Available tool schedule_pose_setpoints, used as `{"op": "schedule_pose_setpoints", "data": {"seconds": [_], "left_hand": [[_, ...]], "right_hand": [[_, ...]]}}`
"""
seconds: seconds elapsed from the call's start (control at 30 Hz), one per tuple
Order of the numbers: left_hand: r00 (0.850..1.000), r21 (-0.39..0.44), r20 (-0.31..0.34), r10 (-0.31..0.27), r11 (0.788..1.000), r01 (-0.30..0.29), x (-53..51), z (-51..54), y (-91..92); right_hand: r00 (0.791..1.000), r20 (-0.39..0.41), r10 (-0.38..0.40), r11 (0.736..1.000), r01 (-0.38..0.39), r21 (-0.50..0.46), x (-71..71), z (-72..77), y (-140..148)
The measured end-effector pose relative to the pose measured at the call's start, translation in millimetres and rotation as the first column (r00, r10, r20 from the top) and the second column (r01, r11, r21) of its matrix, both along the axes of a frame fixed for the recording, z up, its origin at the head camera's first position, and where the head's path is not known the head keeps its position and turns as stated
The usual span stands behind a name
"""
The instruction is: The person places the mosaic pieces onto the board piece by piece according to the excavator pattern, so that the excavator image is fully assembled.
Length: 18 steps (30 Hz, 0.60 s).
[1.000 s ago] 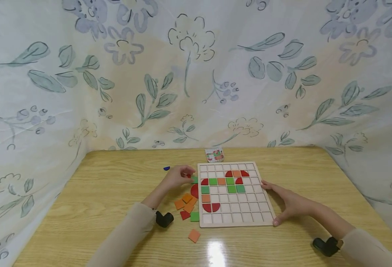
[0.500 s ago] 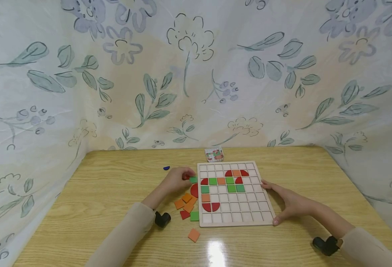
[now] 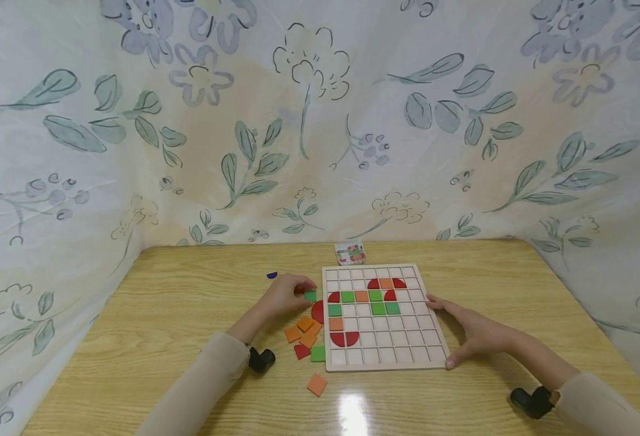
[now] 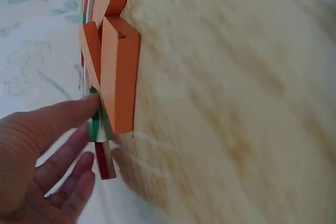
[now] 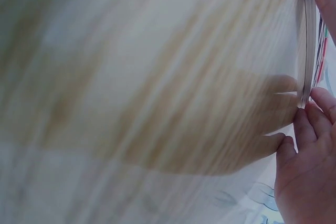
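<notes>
Left of the wooden grid board (image 3: 387,351), my left hand (image 3: 286,295) pinches a green square tile (image 3: 310,295) between thumb and fingers. In the left wrist view the green tile (image 4: 97,121) shows edge-on at the thumb tip, with a red piece (image 4: 105,160) just below it. My right hand (image 3: 475,330) rests against the board's right edge, its thumb at the near corner and fingers reaching forward, spread. The right wrist view shows its fingertips (image 5: 304,124) touching the board's edge (image 5: 307,40). Red, green and orange pieces fill several cells of the board.
Orange tiles (image 3: 306,324), a red round piece (image 3: 318,312), a small red piece (image 3: 301,351) and a green tile (image 3: 318,353) lie along the board's left side. Nearer is another orange tile (image 3: 316,384). A pattern card (image 3: 350,252) stands behind; a blue piece (image 3: 272,275) lies far left.
My left hand has drawn slightly left with the green tile, away from the board's edge. The right hand and the board have stayed in place.
</notes>
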<state>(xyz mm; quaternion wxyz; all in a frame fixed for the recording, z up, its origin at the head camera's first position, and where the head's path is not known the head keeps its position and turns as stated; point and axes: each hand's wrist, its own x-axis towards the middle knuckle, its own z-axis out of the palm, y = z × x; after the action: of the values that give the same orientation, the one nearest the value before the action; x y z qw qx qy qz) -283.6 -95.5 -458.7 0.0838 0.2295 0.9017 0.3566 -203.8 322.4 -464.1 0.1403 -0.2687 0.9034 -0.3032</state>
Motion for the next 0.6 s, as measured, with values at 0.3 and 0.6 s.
{"op": "schedule_pose_setpoints", "data": {"seconds": [0.3, 0.6], "left_hand": [[0.991, 0.12, 0.053, 0.12, 0.985, -0.126, -0.8, 10.5, 2.9], [0.999, 0.121, 0.026, 0.019, 0.992, -0.022, 1.6, 13.3, 25.9]], "right_hand": [[1.0, -0.01, 0.0, 1.0, 0.0, -0.014, 1.1, -1.3, 1], [1.0, -0.012, 0.011, 1.0, -0.012, -0.021, 1.0, -1.0, 1]]}}
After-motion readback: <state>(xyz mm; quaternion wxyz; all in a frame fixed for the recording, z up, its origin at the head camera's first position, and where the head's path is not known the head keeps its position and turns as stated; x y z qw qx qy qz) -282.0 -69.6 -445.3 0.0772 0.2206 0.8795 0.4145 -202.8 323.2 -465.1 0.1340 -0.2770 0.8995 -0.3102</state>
